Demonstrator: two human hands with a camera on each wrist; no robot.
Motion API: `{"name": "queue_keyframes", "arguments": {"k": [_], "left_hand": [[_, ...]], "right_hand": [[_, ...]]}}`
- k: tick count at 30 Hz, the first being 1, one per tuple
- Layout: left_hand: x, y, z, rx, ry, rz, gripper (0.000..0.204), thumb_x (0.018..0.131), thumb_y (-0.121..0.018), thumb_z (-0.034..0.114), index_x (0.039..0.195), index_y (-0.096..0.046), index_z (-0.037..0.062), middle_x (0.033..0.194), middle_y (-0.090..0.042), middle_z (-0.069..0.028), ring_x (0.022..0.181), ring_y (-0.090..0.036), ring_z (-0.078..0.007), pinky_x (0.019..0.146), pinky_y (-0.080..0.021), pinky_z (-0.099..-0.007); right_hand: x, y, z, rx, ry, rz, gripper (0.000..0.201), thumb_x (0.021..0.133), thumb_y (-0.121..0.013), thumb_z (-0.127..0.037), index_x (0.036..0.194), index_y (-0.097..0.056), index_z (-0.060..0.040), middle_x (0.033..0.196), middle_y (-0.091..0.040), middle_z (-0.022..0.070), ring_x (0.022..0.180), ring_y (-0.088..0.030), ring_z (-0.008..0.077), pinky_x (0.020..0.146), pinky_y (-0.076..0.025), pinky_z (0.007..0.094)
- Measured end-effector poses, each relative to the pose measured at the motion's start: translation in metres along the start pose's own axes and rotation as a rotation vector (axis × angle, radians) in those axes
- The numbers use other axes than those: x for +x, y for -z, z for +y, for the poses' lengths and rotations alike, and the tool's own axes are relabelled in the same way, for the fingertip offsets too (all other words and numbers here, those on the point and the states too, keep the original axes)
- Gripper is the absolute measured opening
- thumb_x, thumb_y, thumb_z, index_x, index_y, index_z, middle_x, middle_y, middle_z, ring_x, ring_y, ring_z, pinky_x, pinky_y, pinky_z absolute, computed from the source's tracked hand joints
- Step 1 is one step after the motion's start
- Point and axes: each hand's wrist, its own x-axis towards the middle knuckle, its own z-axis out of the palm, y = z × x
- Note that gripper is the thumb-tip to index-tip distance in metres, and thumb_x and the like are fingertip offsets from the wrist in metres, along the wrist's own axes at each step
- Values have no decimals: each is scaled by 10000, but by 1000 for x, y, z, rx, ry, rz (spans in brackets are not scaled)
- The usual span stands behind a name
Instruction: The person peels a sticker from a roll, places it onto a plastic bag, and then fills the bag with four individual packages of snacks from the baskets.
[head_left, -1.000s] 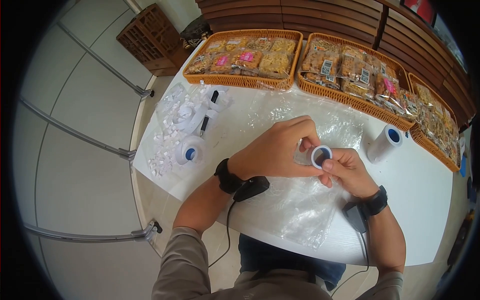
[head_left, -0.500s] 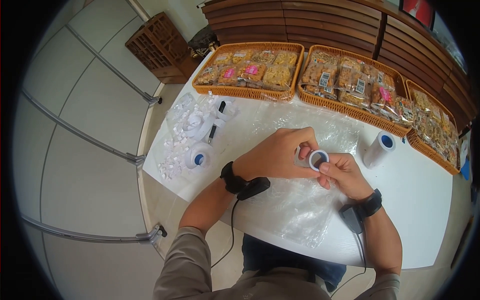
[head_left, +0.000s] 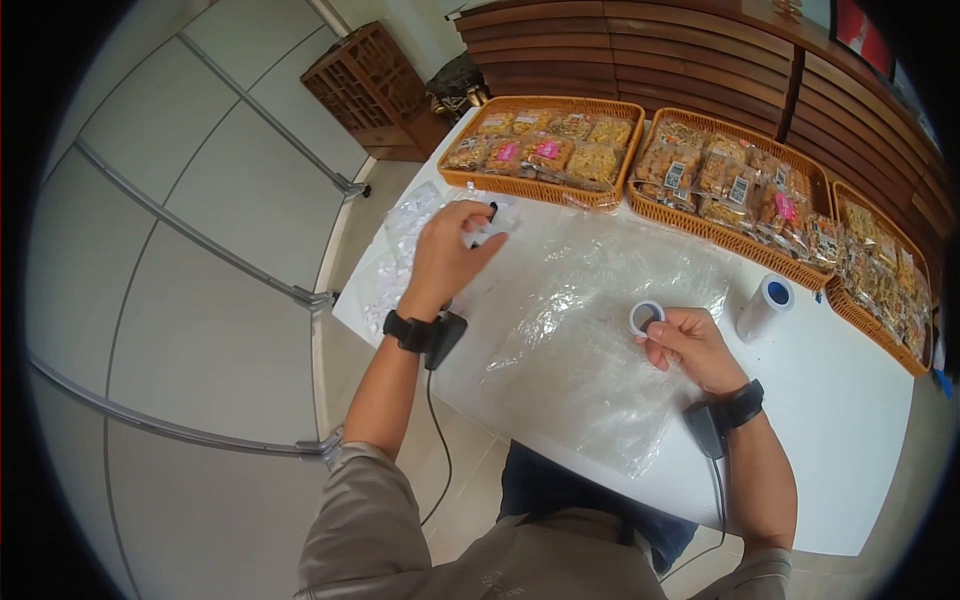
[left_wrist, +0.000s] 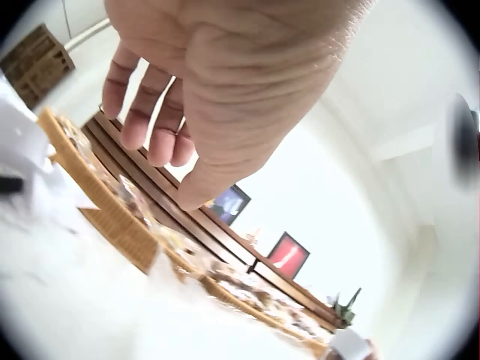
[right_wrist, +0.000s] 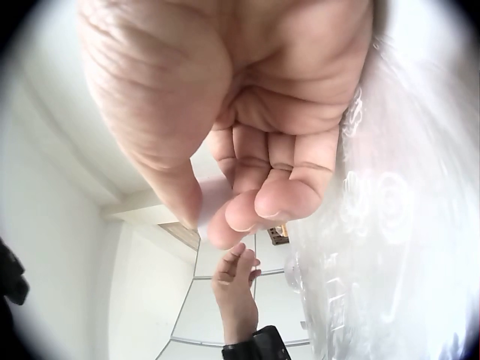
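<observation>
My right hand (head_left: 695,345) pinches a small white roll (head_left: 634,322) with a hollow core between thumb and fingers, above a sheet of clear plastic film (head_left: 580,390). In the right wrist view, part of the white roll (right_wrist: 214,201) shows behind the thumb. My left hand (head_left: 445,258) hovers over the table's left side, fingers loosely bent and thumb apart, holding nothing. Beneath and beside it lie white paper scraps (head_left: 390,268) and a black pen (head_left: 493,210), partly hidden by the hand. A larger white roll with a blue core (head_left: 762,318) stands right of my right hand.
Three wicker baskets of bagged snacks line the table's far edge: left (head_left: 540,188), middle (head_left: 730,236) and right (head_left: 880,335). Slatted wooden drawers (head_left: 690,60) stand behind them. Grey panels with metal rails (head_left: 200,250) are at the left. Cables trail from both wrists.
My left hand has left the small roll and moved left to above the paper scraps and pen. The right hand keeps holding the roll in about the same place. The head view has shifted slightly.
</observation>
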Motion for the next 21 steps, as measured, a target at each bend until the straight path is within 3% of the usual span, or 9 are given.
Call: {"name": "queue_keyframes", "arguments": {"k": [1, 4, 7, 10, 13, 16, 17, 21], "left_hand": [[-3, 6, -13, 101, 53, 35, 355, 754, -846, 191, 1047, -696, 57, 991, -708, -74, 874, -659, -180, 777, -509, -307], [-15, 12, -46, 333, 142, -135, 302, 761, -830, 199, 1004, -729, 52, 1045, -717, -98, 916, -663, -210, 807, -510, -319], [-17, 7, -81, 100, 294, -198, 311, 756, -816, 283, 962, -758, 59, 1036, -733, -120, 935, -688, -266, 841, -535, -365], [-14, 11, -84, -88, 434, -107, 347, 743, -823, 325, 960, -760, 62, 982, -750, -95, 933, -701, -230, 873, -526, -357], [-12, 11, -79, 27, 353, 37, 377, 707, -844, 376, 940, -773, 89, 908, -756, -61, 905, -713, -193, 861, -524, -334], [-5, 19, -75, 107, 476, -238, 404, 670, -862, 399, 918, -775, 93, 887, -758, -39, 871, -717, -184, 855, -520, -309], [-3, 19, -76, 176, 437, -263, 387, 714, -864, 340, 972, -770, 67, 865, -750, -65, 806, -703, -169, 772, -536, -297], [6, 22, -90, 12, 460, -150, 259, 749, -824, 273, 901, -765, 72, 833, -741, -36, 776, -704, -161, 734, -527, -280]], "right_hand": [[1, 0, 1, 11, 4, -2, 267, 988, -633, -242, 933, -728, 2, 701, -653, 22, 619, -581, 68, 582, -448, 220], [2, 1, 3, 27, 12, -1, 265, 986, -637, -242, 929, -728, 0, 698, -649, 21, 619, -581, 69, 587, -453, 221], [1, 0, 3, 36, 18, -4, 264, 983, -640, -242, 923, -726, 1, 701, -649, 24, 622, -582, 72, 595, -460, 222], [1, 0, 2, 42, 25, -4, 264, 982, -641, -240, 918, -724, 3, 706, -651, 28, 626, -583, 75, 603, -467, 223], [1, 1, 2, 45, 23, -13, 261, 980, -642, -236, 916, -723, 4, 711, -653, 31, 628, -583, 79, 608, -471, 225], [2, 2, 2, 38, 24, -16, 259, 979, -644, -233, 919, -721, 7, 715, -654, 34, 630, -582, 82, 612, -473, 226], [2, 2, 3, 46, 21, -18, 259, 978, -646, -232, 919, -721, 9, 716, -655, 35, 631, -582, 83, 613, -473, 227], [2, 1, 5, 62, 37, -13, 227, 989, -629, -191, 950, -707, 19, 702, -647, 37, 609, -582, 77, 561, -452, 221]]}}
